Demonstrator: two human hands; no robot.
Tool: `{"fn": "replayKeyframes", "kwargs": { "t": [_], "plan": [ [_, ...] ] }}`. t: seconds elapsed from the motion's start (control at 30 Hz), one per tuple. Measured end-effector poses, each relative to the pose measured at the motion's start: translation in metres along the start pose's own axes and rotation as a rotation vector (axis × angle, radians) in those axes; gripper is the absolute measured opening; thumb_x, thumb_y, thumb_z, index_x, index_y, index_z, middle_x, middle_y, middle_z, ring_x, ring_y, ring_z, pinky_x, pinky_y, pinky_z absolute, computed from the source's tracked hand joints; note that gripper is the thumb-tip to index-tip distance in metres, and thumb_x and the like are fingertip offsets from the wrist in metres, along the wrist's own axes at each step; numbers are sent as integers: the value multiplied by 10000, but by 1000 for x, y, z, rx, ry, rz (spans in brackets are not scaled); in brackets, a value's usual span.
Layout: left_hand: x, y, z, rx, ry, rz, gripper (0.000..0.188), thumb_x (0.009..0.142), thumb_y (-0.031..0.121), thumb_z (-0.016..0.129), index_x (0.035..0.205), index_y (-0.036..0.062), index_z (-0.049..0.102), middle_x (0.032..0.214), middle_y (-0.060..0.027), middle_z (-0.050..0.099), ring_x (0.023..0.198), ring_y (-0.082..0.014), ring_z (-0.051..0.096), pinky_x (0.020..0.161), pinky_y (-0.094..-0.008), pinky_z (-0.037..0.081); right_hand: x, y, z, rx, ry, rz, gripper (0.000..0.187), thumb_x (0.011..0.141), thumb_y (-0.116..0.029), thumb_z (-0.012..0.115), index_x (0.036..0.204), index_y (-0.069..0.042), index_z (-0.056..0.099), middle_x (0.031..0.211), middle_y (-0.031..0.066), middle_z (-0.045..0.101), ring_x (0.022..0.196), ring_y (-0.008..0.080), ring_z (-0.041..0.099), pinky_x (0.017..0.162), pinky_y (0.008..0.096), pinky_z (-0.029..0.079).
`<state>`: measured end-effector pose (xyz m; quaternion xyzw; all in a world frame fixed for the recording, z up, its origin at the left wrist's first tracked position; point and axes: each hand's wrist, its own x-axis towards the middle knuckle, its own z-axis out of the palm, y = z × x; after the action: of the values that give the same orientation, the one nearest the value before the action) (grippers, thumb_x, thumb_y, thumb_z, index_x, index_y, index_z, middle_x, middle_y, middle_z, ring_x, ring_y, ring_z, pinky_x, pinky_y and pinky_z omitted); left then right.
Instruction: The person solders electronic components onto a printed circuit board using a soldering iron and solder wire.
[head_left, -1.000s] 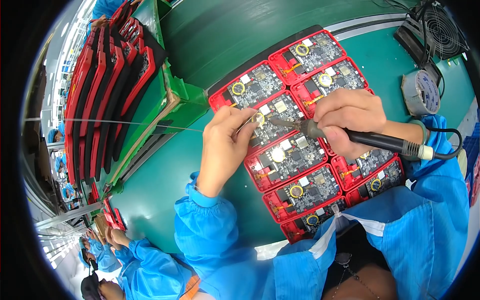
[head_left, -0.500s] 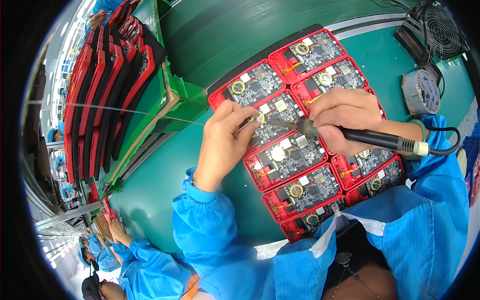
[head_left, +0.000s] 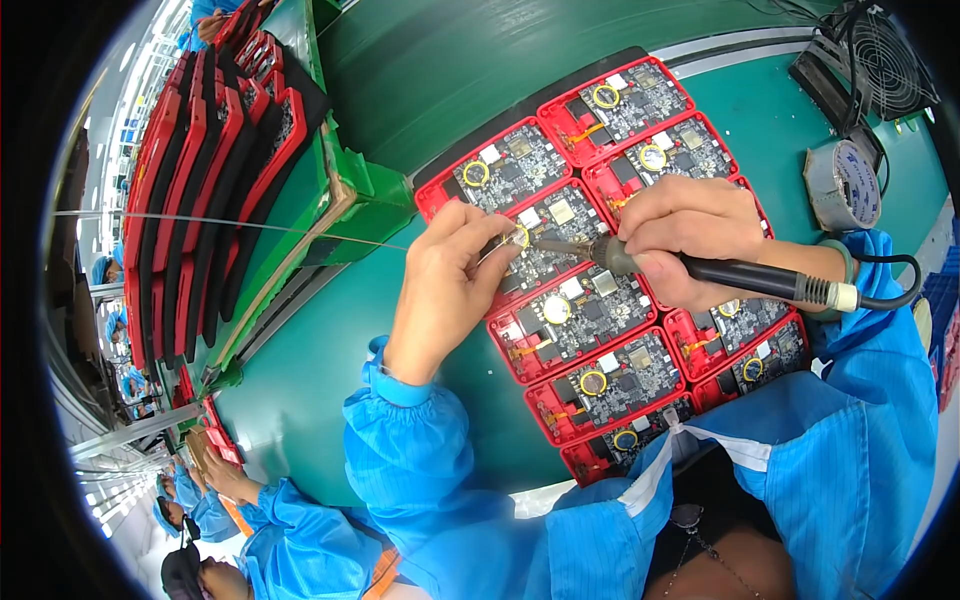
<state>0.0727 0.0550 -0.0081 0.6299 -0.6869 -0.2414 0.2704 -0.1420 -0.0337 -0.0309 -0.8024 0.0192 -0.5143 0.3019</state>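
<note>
My left hand (head_left: 432,285) pinches a thin solder wire (head_left: 290,228), whose long end trails off to the left. Its fingertips are over a round, yellow-ringed part on a circuit board (head_left: 562,213) set in a red housing. In my right hand (head_left: 693,232) is a soldering iron (head_left: 745,280) with a black handle, its fingers wrapped round the front grip. The iron's tip points left and reaches close to the left fingertips; whether it touches the part is too small to tell. Several similar red housings with boards (head_left: 628,382) lie side by side in two columns around both hands.
Stacked red housings with black sheets (head_left: 190,200) stand at the left, beside a green-taped ledge (head_left: 365,195). A tape roll (head_left: 843,185) and a black fan (head_left: 885,65) are at the right. A co-worker's hand (head_left: 225,478) is at lower left.
My hands, the iron and the wire hold almost the same place. At lower left, the co-worker's hand has drawn back from a red piece. The red stack appears shifted slightly left.
</note>
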Motion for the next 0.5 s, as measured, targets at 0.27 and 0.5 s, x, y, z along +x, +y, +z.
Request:
{"fn": "replayKeyframes", "kwargs": {
  "t": [0.27, 0.5],
  "plan": [
    [-3, 0, 4, -16, 12, 5, 200, 731, -25, 669, 924, -18, 617, 770, -54, 505, 539, -102, 438, 475, -244, 366, -3, -2, 0, 5, -1, -2, 80, 685, -36, 644, 687, 19, 587, 703, 116, 591, 479, 177, 558, 384, 255, 438],
    [-1, 2, 2, -24, 28, 19, 184, 729, -50, 664, 904, -22, 618, 756, -33, 492, 535, -63, 399, 462, -222, 329, 0, -2, 0, 10, 2, -14, 78, 684, -25, 640, 684, 24, 578, 701, 114, 586, 483, 172, 551, 386, 253, 431]
  ]
}}
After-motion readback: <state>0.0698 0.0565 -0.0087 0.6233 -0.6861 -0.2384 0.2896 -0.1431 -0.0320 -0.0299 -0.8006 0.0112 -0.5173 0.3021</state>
